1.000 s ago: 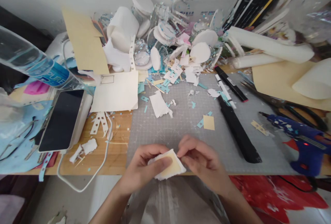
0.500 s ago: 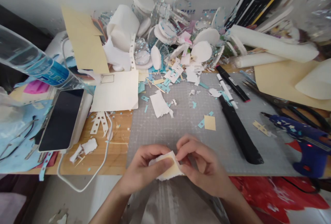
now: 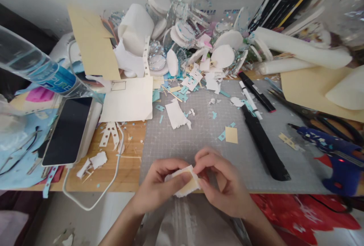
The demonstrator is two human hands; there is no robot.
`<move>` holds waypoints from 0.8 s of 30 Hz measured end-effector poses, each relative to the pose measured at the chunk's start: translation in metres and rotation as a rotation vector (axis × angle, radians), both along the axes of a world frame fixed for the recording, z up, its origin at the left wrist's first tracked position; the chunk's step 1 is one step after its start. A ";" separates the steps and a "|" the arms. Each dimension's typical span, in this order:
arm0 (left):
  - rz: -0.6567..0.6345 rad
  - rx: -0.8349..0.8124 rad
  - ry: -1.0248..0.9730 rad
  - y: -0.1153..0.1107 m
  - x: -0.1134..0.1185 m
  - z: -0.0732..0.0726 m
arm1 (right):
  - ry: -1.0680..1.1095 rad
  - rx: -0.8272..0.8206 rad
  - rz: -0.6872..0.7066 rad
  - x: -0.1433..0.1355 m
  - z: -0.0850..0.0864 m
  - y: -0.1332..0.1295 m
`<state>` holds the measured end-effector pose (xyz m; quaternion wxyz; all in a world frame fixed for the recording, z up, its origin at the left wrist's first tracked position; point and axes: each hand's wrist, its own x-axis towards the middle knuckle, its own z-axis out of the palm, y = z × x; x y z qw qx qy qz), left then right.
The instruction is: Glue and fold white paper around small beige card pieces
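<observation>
Gripping ragged-edged paper (image 3: 187,189) in left hand (image 3: 155,183), apparently for steadiness, while pinching its edge with right hand (image 3: 224,183).

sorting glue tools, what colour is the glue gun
The glue gun is dark blue, seen best in the head view.
</observation>
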<state>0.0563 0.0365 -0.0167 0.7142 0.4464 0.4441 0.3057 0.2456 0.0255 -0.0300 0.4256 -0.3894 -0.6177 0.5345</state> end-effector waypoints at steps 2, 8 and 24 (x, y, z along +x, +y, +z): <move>0.010 -0.007 -0.007 -0.001 0.000 -0.002 | -0.012 0.006 -0.012 -0.001 0.000 0.001; 0.007 0.012 -0.029 -0.001 -0.002 -0.003 | -0.019 0.005 -0.016 -0.004 -0.001 0.001; 0.053 0.048 0.034 0.002 0.007 -0.001 | -0.006 0.035 -0.013 -0.005 -0.002 0.000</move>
